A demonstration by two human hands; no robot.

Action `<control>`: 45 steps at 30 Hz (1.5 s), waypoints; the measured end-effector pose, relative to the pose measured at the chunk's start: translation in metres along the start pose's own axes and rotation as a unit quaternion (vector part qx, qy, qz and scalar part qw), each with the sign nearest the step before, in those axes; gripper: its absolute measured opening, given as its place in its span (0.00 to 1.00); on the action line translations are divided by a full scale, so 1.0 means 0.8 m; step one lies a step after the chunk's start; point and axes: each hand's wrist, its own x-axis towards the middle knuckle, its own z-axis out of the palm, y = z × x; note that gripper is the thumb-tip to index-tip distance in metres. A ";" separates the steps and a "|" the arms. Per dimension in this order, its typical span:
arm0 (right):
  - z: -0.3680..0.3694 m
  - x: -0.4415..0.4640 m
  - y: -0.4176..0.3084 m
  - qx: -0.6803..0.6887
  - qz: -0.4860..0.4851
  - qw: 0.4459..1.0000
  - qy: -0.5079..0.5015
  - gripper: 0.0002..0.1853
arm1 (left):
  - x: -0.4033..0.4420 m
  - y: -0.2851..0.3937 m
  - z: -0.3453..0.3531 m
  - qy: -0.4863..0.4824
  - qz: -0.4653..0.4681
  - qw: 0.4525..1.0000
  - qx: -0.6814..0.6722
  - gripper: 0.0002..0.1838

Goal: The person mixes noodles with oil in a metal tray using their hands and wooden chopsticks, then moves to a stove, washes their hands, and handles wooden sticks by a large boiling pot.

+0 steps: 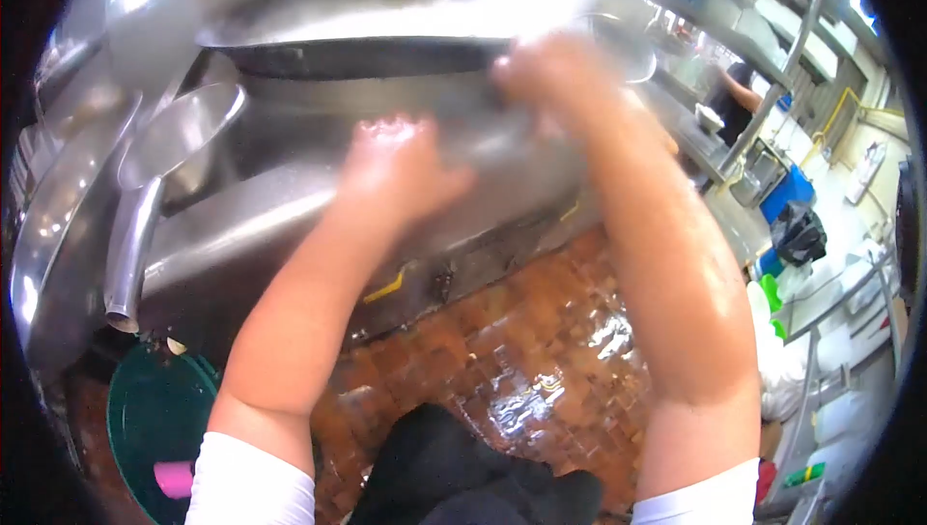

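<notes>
My left hand [401,163] is wet and blurred, over the front of a steel sink [280,192]. Its thumb points right, apart from the other fingers, and nothing shows in it. Farther right and higher, my right hand [546,76] is curled at the edge of a large steel pan or basin [357,28]. Motion blur and bright glare hide what its fingers hold, if anything. Both forearms are bare below white sleeves.
A steel scoop [179,139] leans at the left. Below it stands a green bin [145,399] with a pink object [175,479]. The brown tiled floor [502,370] is wet. Another person [732,105] stands at the back right, near a blue container [787,194].
</notes>
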 end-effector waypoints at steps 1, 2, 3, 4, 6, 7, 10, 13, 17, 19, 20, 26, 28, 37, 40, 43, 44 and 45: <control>0.004 -0.005 -0.009 0.038 0.007 0.999 0.017 0.15 | 0.000 -0.002 0.003 0.011 0.009 1.000 -0.005 0.37; 0.004 -0.007 -0.017 0.075 0.013 0.997 0.033 0.15 | 0.001 -0.003 0.004 0.022 0.017 1.000 -0.011 0.36; 0.001 -0.007 -0.024 0.069 0.010 0.997 0.034 0.15 | 0.004 -0.004 0.004 -0.006 0.007 1.000 -0.012 0.37; -0.007 -0.010 -0.033 0.029 0.038 0.999 -0.020 0.15 | 0.004 -0.003 0.000 -0.003 0.004 1.000 -0.018 0.37; 0.012 0.017 -0.043 -0.027 0.108 0.987 -0.114 0.15 | 0.000 -0.003 -0.009 -0.037 0.010 0.999 -0.028 0.37; 0.026 0.024 -0.042 -0.032 0.115 0.985 -0.121 0.15 | 0.006 -0.004 0.004 -0.025 0.001 0.999 -0.030 0.36; 0.067 0.050 -0.024 -0.037 0.118 0.989 -0.087 0.15 | 0.007 -0.006 -0.001 -0.049 0.016 0.997 -0.052 0.36; 0.055 0.060 0.004 -0.046 0.104 0.992 -0.058 0.12 | 0.003 -0.010 -0.009 -0.060 0.027 0.997 -0.048 0.36; -0.039 0.015 0.054 -0.015 0.089 0.995 -0.051 0.12 | 0.005 -0.010 -0.002 -0.048 0.031 0.997 -0.042 0.36; -0.109 -0.040 0.048 -0.080 0.167 0.966 -0.182 0.19 | 0.003 -0.008 -0.001 -0.044 0.028 0.998 -0.040 0.36; -0.121 -0.057 0.066 -0.112 0.160 0.950 -0.244 0.24 | 0.004 -0.008 -0.002 -0.040 0.023 0.998 -0.037 0.36; -0.022 -0.062 0.118 -0.167 0.154 0.969 -0.101 0.13 | 0.005 -0.004 -0.015 -0.104 0.018 0.994 -0.039 0.36; -0.014 -0.062 0.102 -0.144 0.190 0.969 -0.070 0.14 | 0.002 -0.004 -0.016 -0.075 0.025 0.996 -0.050 0.36; -0.199 -0.341 0.136 -0.079 0.144 0.986 -0.013 0.16 | 0.001 -0.002 -0.002 -0.040 0.021 0.999 -0.004 0.37; -0.193 -0.488 0.147 0.214 0.478 0.852 -0.021 0.21 | 0.000 0.000 0.000 -0.034 0.021 0.999 0.006 0.38; -0.084 -0.594 0.179 0.446 0.425 0.787 0.025 0.32 | 0.000 0.005 -0.009 -0.040 0.016 0.998 0.044 0.39; -0.047 -0.605 0.179 0.472 0.447 0.757 0.061 0.29 | 0.000 0.013 -0.012 -0.063 0.008 0.996 0.056 0.39; -0.013 -0.614 0.169 0.480 0.454 0.745 0.095 0.25 | -0.001 0.013 -0.009 -0.041 0.012 0.997 0.060 0.40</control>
